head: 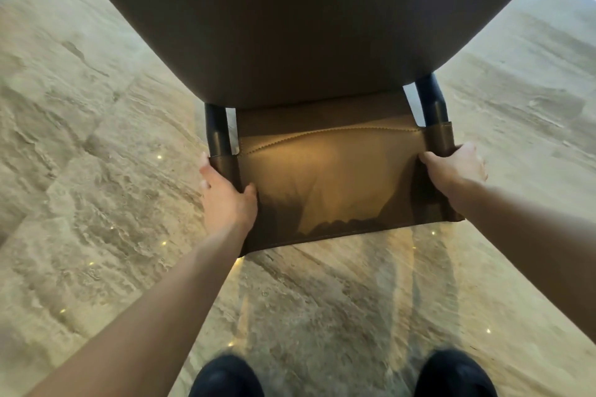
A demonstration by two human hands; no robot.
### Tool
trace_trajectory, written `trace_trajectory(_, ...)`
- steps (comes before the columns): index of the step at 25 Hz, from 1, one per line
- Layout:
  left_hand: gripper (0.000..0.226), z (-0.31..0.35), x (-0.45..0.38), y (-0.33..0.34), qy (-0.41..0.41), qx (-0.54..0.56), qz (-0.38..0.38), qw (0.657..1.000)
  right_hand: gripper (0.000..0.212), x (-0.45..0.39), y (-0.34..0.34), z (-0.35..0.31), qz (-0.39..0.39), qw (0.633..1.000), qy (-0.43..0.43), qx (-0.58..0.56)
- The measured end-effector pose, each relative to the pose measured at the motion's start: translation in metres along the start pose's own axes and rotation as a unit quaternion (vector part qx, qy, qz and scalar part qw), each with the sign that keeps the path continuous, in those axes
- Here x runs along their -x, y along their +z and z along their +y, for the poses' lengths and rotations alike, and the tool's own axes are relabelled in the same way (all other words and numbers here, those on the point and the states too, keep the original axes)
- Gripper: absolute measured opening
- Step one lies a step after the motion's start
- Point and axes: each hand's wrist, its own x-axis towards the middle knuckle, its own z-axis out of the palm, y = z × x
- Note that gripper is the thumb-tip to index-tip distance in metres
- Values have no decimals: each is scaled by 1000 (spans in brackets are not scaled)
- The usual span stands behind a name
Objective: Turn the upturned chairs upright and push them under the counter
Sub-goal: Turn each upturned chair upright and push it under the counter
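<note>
A: Two hands on one chair point(309, 26), both clenched around its backrest point(329, 177), one at each side edge.

B: Which part does each one hold?

A: The left hand point(225, 195) wraps the left edge of the tan leather panel, thumb pressed on the face, fingers curled behind, where the leather sleeves over the dark metal post point(217, 129). The right hand point(454, 167) grips the matching sleeve on the right post point(432, 100) the same way.

B: And the chair itself, where is it?

A: Straight ahead of the person, filling the upper middle of the head view. The broad brown seat bulks above the backrest in the picture, and the backrest's free edge points toward the person's feet. Whether any leg touches the floor I cannot tell; the legs are out of view.

B: Any label, brand or writing on it?

A: None that I can read. Only a double line of stitching curving across the top of the panel.

B: What lies around it?

A: A beige, stone-patterned floor point(96, 155), glossy, with small light specks. Two dark shoes point(225, 377) at the bottom edge.
</note>
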Motion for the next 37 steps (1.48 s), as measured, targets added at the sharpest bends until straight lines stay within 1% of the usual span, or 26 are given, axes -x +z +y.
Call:
trace_trajectory(3, 51, -6, -1, -4, -28, 53, -5, 998, 57, -2, -3, 7, -52, 997, 33, -51)
trace_trajectory(5, 39, -6, -4, -9, -51, 57, -8, 997, 56, -2, -8, 9, -88, 991, 60, -76)
trace_trajectory(7, 36, -9, -10, -11, -65, 70, -28, 995, 56, -4, -8, 14, -98, 991, 58, -76)
trace_trajectory(9, 34, -11, -16, -15, -99, 120, -64, 986, 58, -6, -7, 15, -93, 993, 42, -67)
trace_trajectory(12, 35, -10, -21, -21, -143, 161, -116, 969, 66, -9, -11, 13, -136, 988, 49, -53)
trace_trajectory(15, 40, -3, -16, -24, -147, 160, -118, 969, 70, -14, -20, 13, -163, 986, 35, -25)
trace_trajectory(18, 48, 6, -3, -36, -139, 165, -105, 971, 69, 0, -37, 4, -196, 980, 16, -6)
trace_trajectory(21, 58, 28, 29, -70, -158, 150, -125, 968, 67, 32, -84, -8, -197, 980, 14, -8)
trace_trajectory(24, 59, 65, 78, -123, -171, 139, -147, 964, 67, 75, -148, -26, -183, 983, 10, 16)
trace_trajectory(27, 58, 115, 134, -194, -176, 133, -133, 966, 66, 132, -224, -59, -170, 984, 11, 55)
trace_trajectory(30, 55, 166, 177, -267, -178, 134, -135, 965, 67, 178, -309, -104, -159, 983, 9, 93)
trace_trajectory(33, 58, 215, 208, -335, -183, 126, -142, 965, 77, 217, -377, -146, -155, 980, 14, 121)
trace_trajectory(35, 55, 248, 222, -376, -183, 108, -149, 966, 84, 243, -412, -176, -129, 980, -3, 153)
trace_trajectory(37, 44, 283, 233, -412, -184, 86, -158, 966, 78, 264, -444, -203, -116, 977, -54, 171)
